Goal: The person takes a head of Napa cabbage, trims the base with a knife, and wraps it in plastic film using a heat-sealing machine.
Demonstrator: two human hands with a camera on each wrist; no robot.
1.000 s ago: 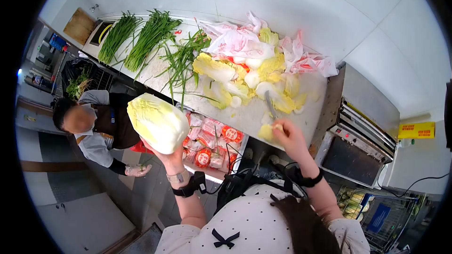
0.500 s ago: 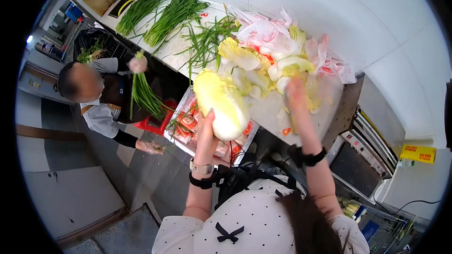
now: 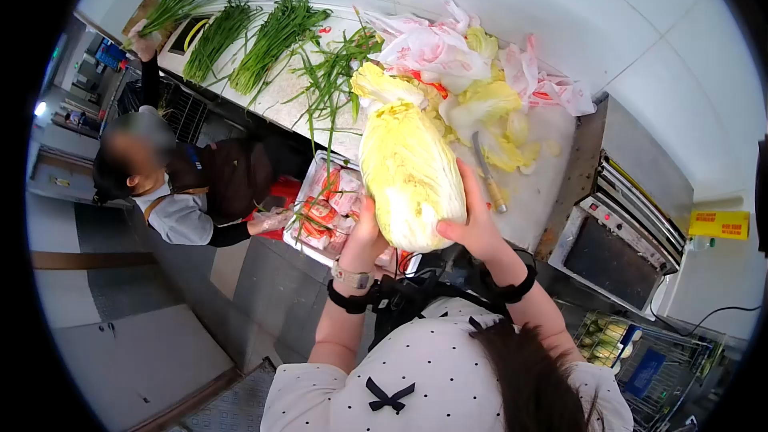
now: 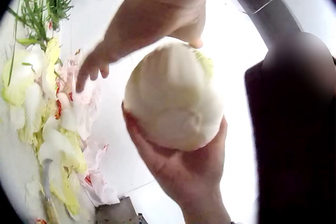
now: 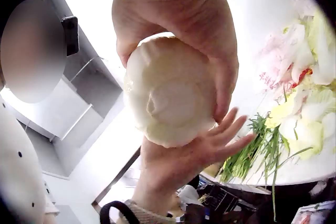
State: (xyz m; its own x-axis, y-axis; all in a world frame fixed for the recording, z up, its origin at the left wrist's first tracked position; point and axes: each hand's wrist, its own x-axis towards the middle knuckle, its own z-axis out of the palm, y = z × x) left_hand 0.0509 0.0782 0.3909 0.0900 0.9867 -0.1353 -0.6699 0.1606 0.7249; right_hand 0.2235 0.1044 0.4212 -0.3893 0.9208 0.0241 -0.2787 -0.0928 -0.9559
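Observation:
A pale yellow and white napa cabbage [image 3: 412, 176] is held up in front of the body, near the counter's front edge. My right hand [image 3: 474, 220] grips its right side near the white stem end, thumb on top. On the other side, my left hand [image 3: 366, 228] supports it from beside and below. In the left wrist view, the left hand's fingers [image 4: 93, 66] stretch out past the cabbage while its thumb touches it. A knife [image 3: 490, 172] with a curved blade and light handle lies on the counter beside loose cabbage leaves [image 3: 500, 104].
Crumpled plastic bags [image 3: 428, 52] lie behind the leaves. Bundles of long green stalks [image 3: 276, 44] line the counter's left part. A white box [image 3: 298, 228] of red-and-white packets stands below the edge. Another person [image 3: 188, 180] works at left; a metal appliance [image 3: 616, 216] stands at right.
My right hand has dropped a leaf piece and come from the leaves onto the cabbage. The cabbage has moved right, before my body. The other person has raised green stalks to the counter's far end.

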